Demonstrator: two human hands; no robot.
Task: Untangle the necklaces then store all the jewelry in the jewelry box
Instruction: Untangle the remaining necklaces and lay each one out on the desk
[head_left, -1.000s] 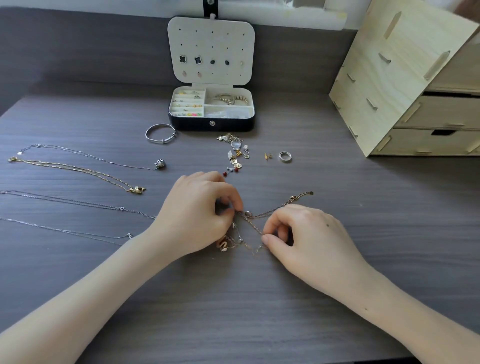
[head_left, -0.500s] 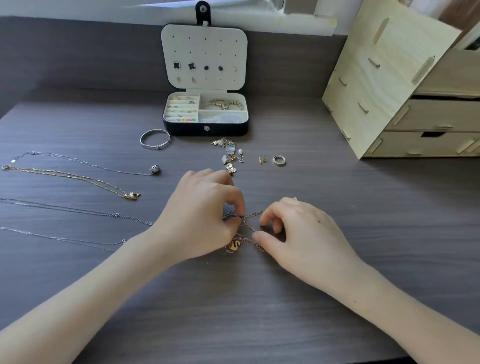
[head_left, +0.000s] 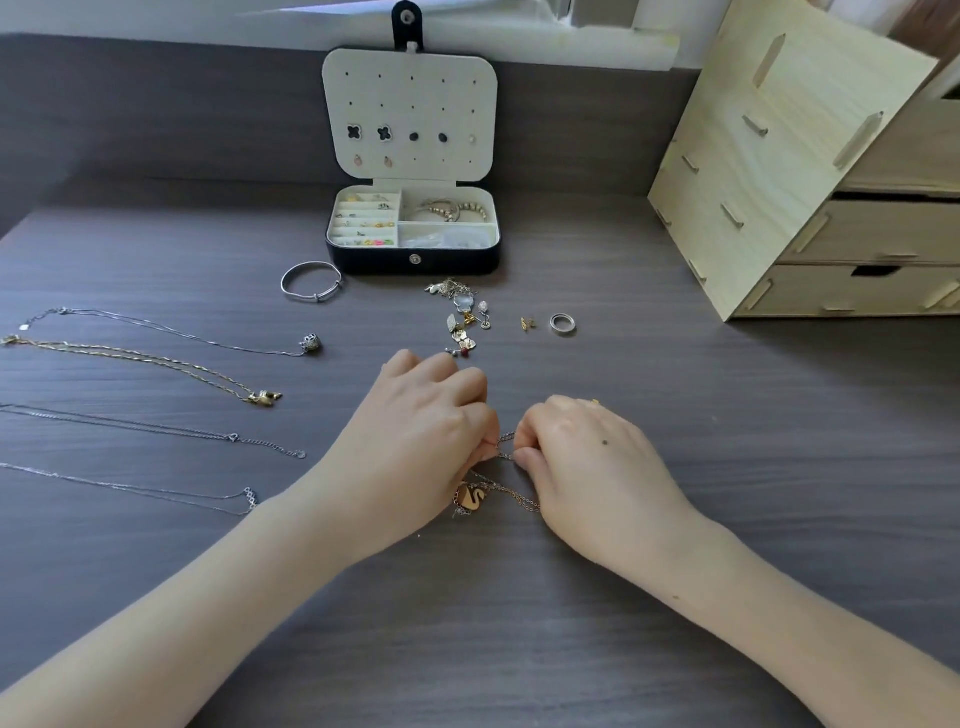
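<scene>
Left hand (head_left: 415, 447) and right hand (head_left: 589, 460) close together — fingers (head_left: 480, 423) curled, pinching.

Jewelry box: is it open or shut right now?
Open. The box has its lid standing upright behind it with earrings pinned on, and its inside is uncovered.
</scene>
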